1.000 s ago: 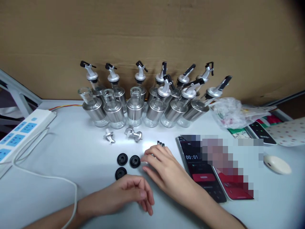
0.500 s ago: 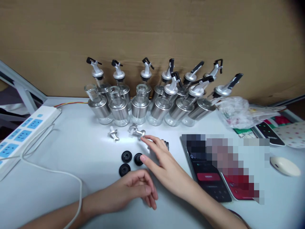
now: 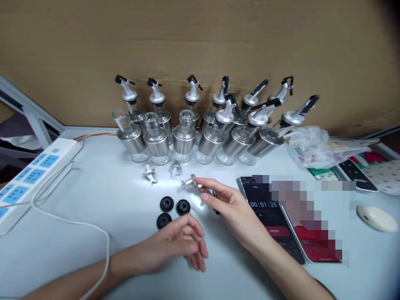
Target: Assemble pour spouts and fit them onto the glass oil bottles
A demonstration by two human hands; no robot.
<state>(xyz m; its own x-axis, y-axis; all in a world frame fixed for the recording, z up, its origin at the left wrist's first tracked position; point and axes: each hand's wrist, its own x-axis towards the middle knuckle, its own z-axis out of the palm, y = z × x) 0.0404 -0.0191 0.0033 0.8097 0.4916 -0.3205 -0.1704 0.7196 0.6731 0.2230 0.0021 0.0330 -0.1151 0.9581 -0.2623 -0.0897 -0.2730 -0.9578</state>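
Note:
My right hand (image 3: pixel 231 206) has its thumb and index finger around the near end of a silver pour spout (image 3: pixel 189 182), just above the table; part of the spout is hidden by the fingers. My left hand (image 3: pixel 184 241) rests palm inward with loosely curled, parted fingers and holds nothing. Beyond its knuckles lie three black ring-shaped stoppers (image 3: pixel 166 203). Two more silver spouts, one to the left (image 3: pixel 150 174) and one in the middle (image 3: pixel 175 168), lie in front of the bottles. Some small black parts (image 3: pixel 216 203) are partly covered by my right hand.
Several glass-and-steel bottles with pourers (image 3: pixel 210 143) stand in two rows at the back; three front-left bottles (image 3: pixel 156 141) have bare necks. A power strip (image 3: pixel 34 179) with a white cable sits left. Phones (image 3: pixel 271 231), a plastic bag (image 3: pixel 312 146) and a cream oval object (image 3: pixel 377 218) lie right.
My right hand has drawn back to the right, and one silver spout has come away from the middle one with it. My left hand's fingers have spread slightly.

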